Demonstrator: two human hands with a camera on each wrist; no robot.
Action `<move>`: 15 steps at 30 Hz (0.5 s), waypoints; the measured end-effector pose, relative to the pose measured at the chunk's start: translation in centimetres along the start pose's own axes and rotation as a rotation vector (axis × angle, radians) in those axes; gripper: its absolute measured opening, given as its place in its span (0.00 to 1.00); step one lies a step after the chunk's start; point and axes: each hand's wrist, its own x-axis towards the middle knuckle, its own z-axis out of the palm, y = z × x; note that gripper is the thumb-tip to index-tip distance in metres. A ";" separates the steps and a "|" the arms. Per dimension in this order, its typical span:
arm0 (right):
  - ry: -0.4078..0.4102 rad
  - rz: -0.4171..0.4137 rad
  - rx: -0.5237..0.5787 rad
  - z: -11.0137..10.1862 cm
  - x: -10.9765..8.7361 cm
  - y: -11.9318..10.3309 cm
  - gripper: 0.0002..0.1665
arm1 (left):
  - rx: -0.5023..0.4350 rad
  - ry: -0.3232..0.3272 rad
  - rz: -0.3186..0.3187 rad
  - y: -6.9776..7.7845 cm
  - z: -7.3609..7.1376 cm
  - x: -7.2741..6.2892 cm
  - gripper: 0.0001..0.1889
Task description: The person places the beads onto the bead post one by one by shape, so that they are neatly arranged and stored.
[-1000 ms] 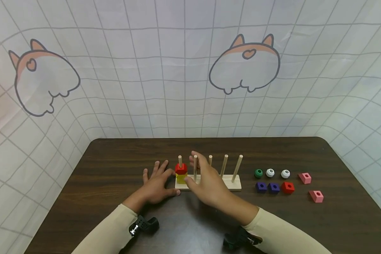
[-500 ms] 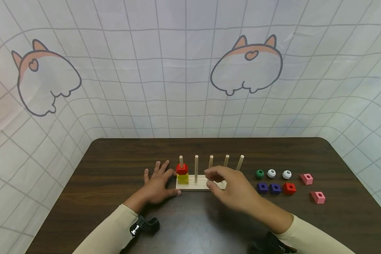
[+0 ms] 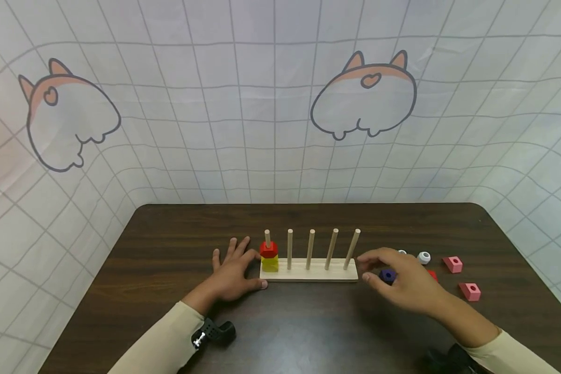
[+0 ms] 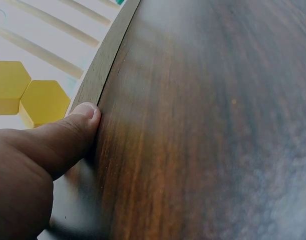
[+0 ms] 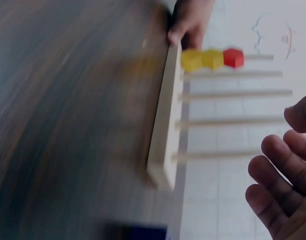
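Note:
A pale wooden peg stand (image 3: 308,275) with several upright pegs sits mid-table. Its leftmost peg carries yellow blocks (image 3: 269,265) with a red block (image 3: 268,249) on top. My left hand (image 3: 229,278) lies spread on the table at the stand's left end; in the left wrist view its thumb (image 4: 80,122) touches the base's front edge. Over the loose blocks right of the stand hovers my right hand (image 3: 406,280), holding nothing, fingers loosely bent. A purple block (image 3: 388,276) shows beneath it, between thumb and fingers. The hand covers the green bead and most of a red block (image 3: 432,274).
Beyond the right hand lie a white bead (image 3: 423,257) and two pink blocks, one farther back (image 3: 453,264) and another pink block (image 3: 470,291) nearer. A white gridded curtain (image 3: 280,130) hangs behind the dark wooden table (image 3: 308,327).
My right hand has moved right, from around the second peg past the stand's end to above the loose blocks. The left hand stays where it was.

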 end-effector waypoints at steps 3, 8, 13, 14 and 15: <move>-0.011 0.037 -0.033 -0.8 -0.9 1.0 0.22 | 0.006 -0.002 -0.007 0.0 0.0 0.0 0.28; -0.014 0.095 -0.122 -1.6 -2.2 2.6 0.22 | -0.004 0.001 -0.003 0.1 0.0 -0.1 0.29; -0.025 0.115 -0.209 -1.9 -3.2 4.1 0.25 | -0.003 -0.002 -0.002 0.1 0.0 0.0 0.29; -0.031 0.112 -0.221 -1.9 -3.4 4.3 0.26 | 0.000 -0.003 -0.004 0.1 0.1 0.1 0.29; -0.039 0.107 -0.236 -1.9 -3.5 4.6 0.26 | 0.003 -0.004 -0.006 0.1 0.1 0.1 0.29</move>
